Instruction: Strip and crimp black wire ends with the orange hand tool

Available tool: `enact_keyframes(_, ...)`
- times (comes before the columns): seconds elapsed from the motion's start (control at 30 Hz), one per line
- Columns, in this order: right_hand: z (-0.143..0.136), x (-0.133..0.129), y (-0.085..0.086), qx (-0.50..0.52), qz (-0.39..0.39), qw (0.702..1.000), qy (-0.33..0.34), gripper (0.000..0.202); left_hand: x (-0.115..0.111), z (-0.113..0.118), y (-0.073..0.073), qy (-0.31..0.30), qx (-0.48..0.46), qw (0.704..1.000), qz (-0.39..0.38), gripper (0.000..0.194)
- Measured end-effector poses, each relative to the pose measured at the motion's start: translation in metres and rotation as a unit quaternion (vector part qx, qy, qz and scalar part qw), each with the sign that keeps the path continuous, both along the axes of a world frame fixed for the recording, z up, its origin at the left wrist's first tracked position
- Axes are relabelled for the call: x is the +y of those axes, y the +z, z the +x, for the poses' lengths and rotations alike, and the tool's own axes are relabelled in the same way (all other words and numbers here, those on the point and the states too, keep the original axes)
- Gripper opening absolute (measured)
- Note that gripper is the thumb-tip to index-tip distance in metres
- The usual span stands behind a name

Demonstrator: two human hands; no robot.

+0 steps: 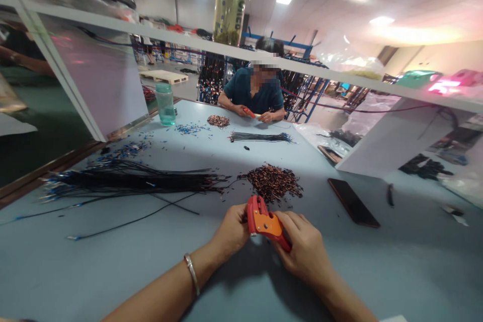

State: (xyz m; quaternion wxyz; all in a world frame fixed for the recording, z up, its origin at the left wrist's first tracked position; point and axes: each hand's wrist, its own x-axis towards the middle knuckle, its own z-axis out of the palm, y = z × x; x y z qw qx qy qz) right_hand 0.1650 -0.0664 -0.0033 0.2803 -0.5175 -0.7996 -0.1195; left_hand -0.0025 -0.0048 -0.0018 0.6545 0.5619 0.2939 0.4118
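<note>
Right hand (305, 241) grips wire-stripper (265, 223); left hand (231, 229) — curled alongside.

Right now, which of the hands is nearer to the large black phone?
Right. The right hand, gripping the red-and-orange tool, is left of the phone and slightly lower in view; the left hand is farther left, beside the tool's head.

- Hand tool (266, 224), near: red, orange side
- Wire bundle (143, 181), left: black, blue ends
- Pile of bits (272, 182): copper-brown and black
- Bottle (165, 105), far left: clear teal
- Phone (353, 202), right: black, reddish edge
- Tabletop (139, 256): plain blue-grey
</note>
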Motion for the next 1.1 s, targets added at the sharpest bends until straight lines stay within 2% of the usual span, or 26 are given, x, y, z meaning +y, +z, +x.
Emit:
enact_keyframes(0.43,0.0014,-0.0018,-0.0053,-0.008,-0.004,1.0,-0.014,0.017,-0.0005,-0.001,-0.0038,-0.005,0.041,0.999,0.031,0.008)
enact_keyframes(0.6,0.0021,-0.0033,-0.0055,-0.005,-0.009,1.0,-0.018,0.016,0.0001,0.0015,-0.0098,-0.009,0.037,0.999,0.02,0.014)
enact_keyframes(0.87,0.0022,-0.0034,-0.0059,0.0,-0.027,0.999,-0.022,0.015,0.0023,-0.0011,-0.0078,-0.027,0.073,0.996,0.036,0.024)
enact_keyframes(1.1,0.0038,-0.0018,-0.0056,0.005,-0.031,0.999,-0.028,0.016,0.0062,-0.0023,-0.0094,-0.005,0.07,0.992,0.105,0.024)
